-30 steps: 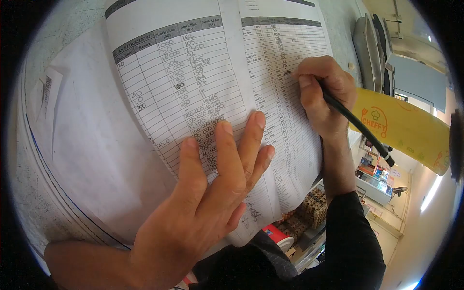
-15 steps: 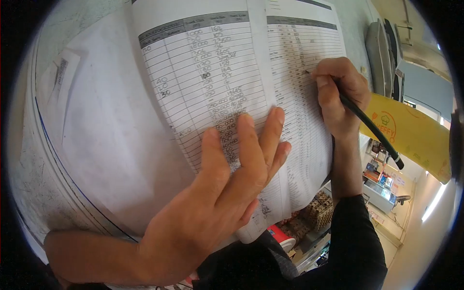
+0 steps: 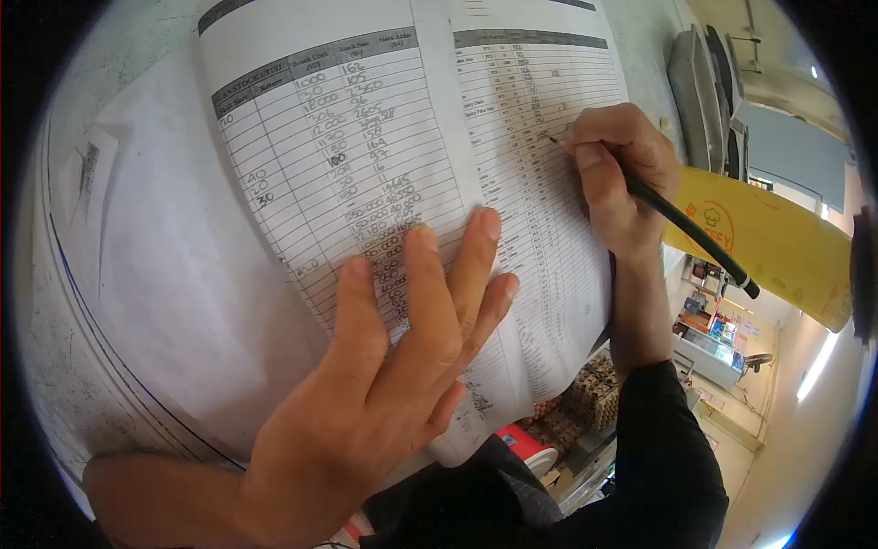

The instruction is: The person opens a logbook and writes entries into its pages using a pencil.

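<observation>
Left hand (image 3: 375, 384), spread and gripping nothing, rests on the sheet (image 3: 439, 156) on the table (image 3: 647, 69); right hand (image 3: 611, 188), closed round the pencil (image 3: 692, 232), has edged rightward over the sheet's right side, suggesting writing advances.

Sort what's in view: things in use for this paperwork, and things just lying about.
In use:
- Pencil, held in the right hand
- Printed pages, with the left hand spread on them

Apparently just lying about:
- Yellow printed object
- Blank-looking white paper
- Red-and-white container
</observation>
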### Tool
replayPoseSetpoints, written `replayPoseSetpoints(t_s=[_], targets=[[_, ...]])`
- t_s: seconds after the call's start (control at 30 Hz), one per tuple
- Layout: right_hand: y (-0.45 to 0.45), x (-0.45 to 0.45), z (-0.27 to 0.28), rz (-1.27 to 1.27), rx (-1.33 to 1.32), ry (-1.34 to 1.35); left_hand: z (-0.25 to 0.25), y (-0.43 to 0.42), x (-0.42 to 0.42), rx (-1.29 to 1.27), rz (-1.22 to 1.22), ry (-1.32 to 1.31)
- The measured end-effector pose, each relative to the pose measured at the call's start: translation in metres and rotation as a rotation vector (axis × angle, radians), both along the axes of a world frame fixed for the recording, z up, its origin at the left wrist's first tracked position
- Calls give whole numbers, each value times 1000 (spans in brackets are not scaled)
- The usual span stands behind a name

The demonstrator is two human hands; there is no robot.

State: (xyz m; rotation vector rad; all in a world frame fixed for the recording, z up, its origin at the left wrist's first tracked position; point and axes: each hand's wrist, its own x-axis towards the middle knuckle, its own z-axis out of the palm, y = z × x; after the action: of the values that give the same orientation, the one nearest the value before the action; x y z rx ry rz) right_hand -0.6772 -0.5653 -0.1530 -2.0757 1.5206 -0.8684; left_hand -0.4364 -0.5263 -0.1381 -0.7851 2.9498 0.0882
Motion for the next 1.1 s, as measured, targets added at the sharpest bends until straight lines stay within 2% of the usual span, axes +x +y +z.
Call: replayPoseSetpoints(t_s=[0.13,0.23,0.33,0.43,0.53,0.63,0.73,0.83,0.9,0.97,1.03,1.1], targets=[[-5,-2,-3,31,-69,7,-3,0,-1,29,-11,-43],[-4,-2,-4,4,-44,-2,-10,2,-4,85,134,180],[-5,-4,-6,53,-81,17,-6,3,0,65,17,-19],[-1,1,-3,-11,-1,16,-8,4,-4,132,162,192],[-1,1,-3,9,-9,35,-1,2,2,63,-10,-63],[0,2,-2,-8,0,78,-14,5,2,110,27,29],[0,3,2,0,25,103,-21,0,0,-68,73,256],[1,4,1,-36,49,24,-11,0,4,-42,6,108],[0,-1,-3,2,33,27,-9,-2,3,-32,-2,112],[-2,-1,-6,-135,-3,-238,-9,-4,4,-24,-7,112],[-9,-6,-12,-153,-41,-323,-8,-3,5,-26,-7,107],[-17,-6,-11,-206,60,-585,-7,-5,4,-11,-3,125]])
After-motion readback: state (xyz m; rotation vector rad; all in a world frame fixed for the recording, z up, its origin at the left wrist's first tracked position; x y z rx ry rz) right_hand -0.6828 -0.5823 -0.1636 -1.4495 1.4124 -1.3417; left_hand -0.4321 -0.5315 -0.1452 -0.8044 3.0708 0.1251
